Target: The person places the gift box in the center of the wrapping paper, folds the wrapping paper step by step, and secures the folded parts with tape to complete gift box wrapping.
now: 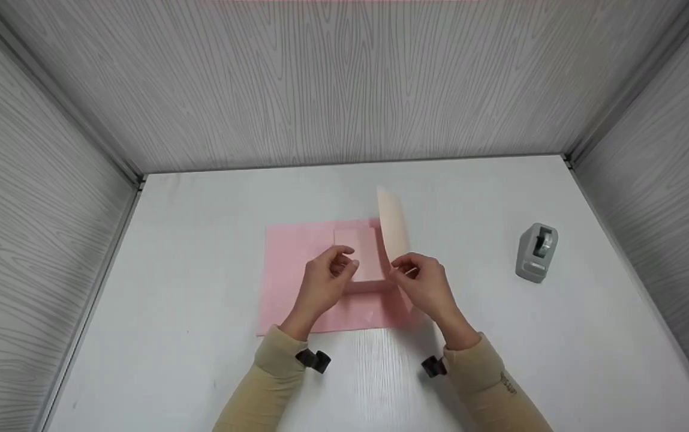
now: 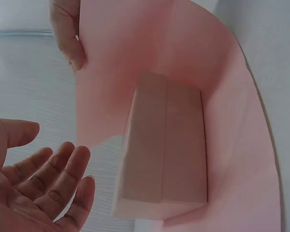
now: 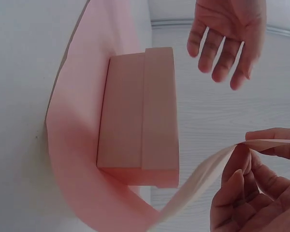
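A pale pink lidded box (image 1: 356, 255) rests on a sheet of pink wrapping paper (image 1: 296, 258) spread over the table. The paper's right side is lifted and stands up beside the box, its cream underside facing out. My right hand (image 1: 423, 282) pinches the edge of that raised side between thumb and fingers; the right wrist view shows the pinched paper (image 3: 203, 181) curving up from the table. My left hand (image 1: 326, 282) hovers over the near left part of the box, fingers loosely bent and holding nothing, as the left wrist view also shows, with the box (image 2: 164, 145) beside it.
A grey tape dispenser (image 1: 536, 252) with a roll of clear tape stands on the right of the white table (image 1: 200, 240). Wood-grain panels (image 1: 344, 84) close off the back and both sides. Each wrist wears a small black camera mount (image 1: 314, 360).
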A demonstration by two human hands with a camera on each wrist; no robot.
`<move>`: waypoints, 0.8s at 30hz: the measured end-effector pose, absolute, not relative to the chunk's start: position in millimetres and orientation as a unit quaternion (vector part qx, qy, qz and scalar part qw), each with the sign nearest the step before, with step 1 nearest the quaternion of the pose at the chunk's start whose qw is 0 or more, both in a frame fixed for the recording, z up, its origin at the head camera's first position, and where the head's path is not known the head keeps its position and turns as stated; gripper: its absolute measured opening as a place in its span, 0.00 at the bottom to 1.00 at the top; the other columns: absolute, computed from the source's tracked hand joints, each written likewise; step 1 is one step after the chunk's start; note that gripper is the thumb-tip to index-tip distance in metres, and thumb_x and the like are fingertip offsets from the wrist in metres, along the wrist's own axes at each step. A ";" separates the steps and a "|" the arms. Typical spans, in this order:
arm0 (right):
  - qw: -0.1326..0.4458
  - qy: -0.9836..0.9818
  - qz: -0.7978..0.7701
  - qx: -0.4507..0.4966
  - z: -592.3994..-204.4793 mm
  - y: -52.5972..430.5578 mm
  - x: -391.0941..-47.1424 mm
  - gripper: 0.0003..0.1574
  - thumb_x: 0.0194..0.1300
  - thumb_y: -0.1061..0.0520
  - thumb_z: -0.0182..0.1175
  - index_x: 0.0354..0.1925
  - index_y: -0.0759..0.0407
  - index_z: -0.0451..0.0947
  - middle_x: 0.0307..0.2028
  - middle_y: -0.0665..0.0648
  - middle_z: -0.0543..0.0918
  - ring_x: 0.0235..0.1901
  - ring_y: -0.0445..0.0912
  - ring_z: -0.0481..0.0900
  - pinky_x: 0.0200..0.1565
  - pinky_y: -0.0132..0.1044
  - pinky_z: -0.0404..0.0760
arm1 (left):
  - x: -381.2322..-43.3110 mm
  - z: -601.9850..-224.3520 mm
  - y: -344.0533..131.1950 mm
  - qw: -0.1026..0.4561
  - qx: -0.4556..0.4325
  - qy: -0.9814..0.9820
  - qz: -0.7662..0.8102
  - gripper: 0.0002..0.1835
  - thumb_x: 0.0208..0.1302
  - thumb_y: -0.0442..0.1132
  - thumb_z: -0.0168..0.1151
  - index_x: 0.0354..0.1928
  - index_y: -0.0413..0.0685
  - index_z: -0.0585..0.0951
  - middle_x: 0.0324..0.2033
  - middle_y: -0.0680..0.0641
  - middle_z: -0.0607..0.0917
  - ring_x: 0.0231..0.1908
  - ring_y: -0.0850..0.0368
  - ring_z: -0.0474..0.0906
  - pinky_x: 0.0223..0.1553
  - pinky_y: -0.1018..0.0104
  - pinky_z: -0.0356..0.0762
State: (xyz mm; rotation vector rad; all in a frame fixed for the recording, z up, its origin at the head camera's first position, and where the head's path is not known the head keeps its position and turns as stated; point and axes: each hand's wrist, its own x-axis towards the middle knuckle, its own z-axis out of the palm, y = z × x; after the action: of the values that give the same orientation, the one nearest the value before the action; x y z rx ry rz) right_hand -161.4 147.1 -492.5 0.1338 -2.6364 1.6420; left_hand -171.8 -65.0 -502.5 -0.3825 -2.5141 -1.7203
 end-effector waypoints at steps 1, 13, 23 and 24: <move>0.015 -0.849 0.527 0.045 -492.3 145.1 -161.3 0.05 0.61 0.63 0.66 0.38 0.63 0.84 0.29 0.52 0.81 0.28 0.46 0.77 0.32 0.35 0.76 | -173.2 -501.6 -62.8 0.034 -0.124 -0.815 -0.565 0.14 0.68 0.38 0.62 0.51 0.38 0.80 0.33 0.50 0.84 0.32 0.56 0.80 0.38 0.62 0.80; 0.004 -0.861 0.503 0.078 -493.2 125.0 -160.9 0.04 0.61 0.66 0.64 0.35 0.60 0.84 0.27 0.51 0.81 0.26 0.44 0.76 0.31 0.37 0.76 | -183.9 -498.8 -46.6 -0.012 -0.092 -0.785 -0.613 0.13 0.68 0.34 0.61 0.52 0.36 0.79 0.30 0.43 0.85 0.31 0.36 0.83 0.28 0.63 0.80; -0.005 -0.865 0.492 0.102 -492.2 117.2 -161.8 0.04 0.62 0.63 0.64 0.37 0.60 0.85 0.27 0.50 0.82 0.26 0.43 0.77 0.32 0.36 0.77 | -193.0 -505.4 -47.3 0.014 -0.072 -0.794 -0.603 0.16 0.61 0.27 0.60 0.51 0.37 0.79 0.26 0.49 0.83 0.25 0.54 0.81 0.25 0.66 0.79; -0.007 -0.862 0.495 0.105 -491.9 117.5 -161.7 0.04 0.63 0.63 0.65 0.37 0.60 0.85 0.27 0.50 0.82 0.26 0.43 0.77 0.31 0.36 0.77 | -193.8 -506.1 -47.8 0.017 -0.070 -0.797 -0.600 0.16 0.60 0.26 0.60 0.51 0.37 0.79 0.25 0.49 0.82 0.25 0.55 0.80 0.25 0.67 0.78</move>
State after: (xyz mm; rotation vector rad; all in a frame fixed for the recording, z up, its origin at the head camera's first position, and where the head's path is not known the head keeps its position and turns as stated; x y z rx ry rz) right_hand -161.7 117.5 -491.9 0.3298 -2.7211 1.5626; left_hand -193.8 -47.8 -506.1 -0.2184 -2.4759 -1.8643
